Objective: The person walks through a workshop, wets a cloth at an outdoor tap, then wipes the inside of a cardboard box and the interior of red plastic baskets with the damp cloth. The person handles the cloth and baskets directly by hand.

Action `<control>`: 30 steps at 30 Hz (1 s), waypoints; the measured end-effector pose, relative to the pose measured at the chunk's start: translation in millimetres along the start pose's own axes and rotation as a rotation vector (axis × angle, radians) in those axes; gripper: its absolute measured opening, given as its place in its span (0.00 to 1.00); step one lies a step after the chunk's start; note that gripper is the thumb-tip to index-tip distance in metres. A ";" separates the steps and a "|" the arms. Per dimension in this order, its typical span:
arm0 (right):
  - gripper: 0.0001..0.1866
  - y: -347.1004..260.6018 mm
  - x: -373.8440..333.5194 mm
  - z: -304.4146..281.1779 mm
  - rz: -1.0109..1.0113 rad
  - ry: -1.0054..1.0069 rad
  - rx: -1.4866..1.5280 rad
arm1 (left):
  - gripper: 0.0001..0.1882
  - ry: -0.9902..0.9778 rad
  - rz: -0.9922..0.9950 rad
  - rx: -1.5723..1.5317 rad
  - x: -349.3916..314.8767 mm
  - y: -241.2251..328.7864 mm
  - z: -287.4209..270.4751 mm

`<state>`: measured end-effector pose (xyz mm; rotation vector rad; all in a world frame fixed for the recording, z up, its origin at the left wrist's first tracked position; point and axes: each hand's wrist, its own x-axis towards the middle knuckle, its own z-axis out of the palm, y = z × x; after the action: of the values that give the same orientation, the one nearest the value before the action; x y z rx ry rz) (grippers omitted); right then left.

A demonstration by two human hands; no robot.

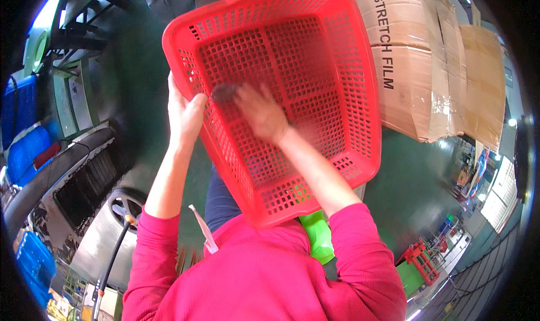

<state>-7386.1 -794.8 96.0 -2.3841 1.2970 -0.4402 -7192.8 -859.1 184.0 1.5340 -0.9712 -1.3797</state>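
Observation:
A red plastic basket (344, 113) with a perforated bottom and walls is tilted in front of me, its near rim close to my body. My left hand (185, 115) is closed on its left rim, with the thumb over the edge. Inside the basket, my right hand (263, 115) is smeared by motion over the left part of the bottom. At its fingertips is a small dark rounded object (224, 92); whether the fingers grip it or only touch it, I cannot tell.
Brown cardboard boxes (405, 68) stand right of the basket. A bright green piece (319, 236) shows below its near edge. To the left are a metal machine with a black handwheel (125, 208) and blue containers (31, 152). A red crate (421, 262) stands at the far right.

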 end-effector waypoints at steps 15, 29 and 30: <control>0.23 -25.9 48.7 -17.9 0.215 0.019 0.171 | 0.36 0.070 0.024 0.103 10.2 -6.5 2.9; 0.19 -33.4 49.6 -289.3 0.409 0.021 0.109 | 0.35 -0.030 0.095 0.161 30.7 7.0 14.5; 0.19 -30.1 50.2 -294.7 0.361 0.115 0.250 | 0.35 -0.033 0.094 0.159 29.6 8.6 14.1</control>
<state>-7469.8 -877.2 372.5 -1.8952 1.5812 -0.5948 -7204.1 -891.0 181.0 1.5646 -1.1827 -1.2910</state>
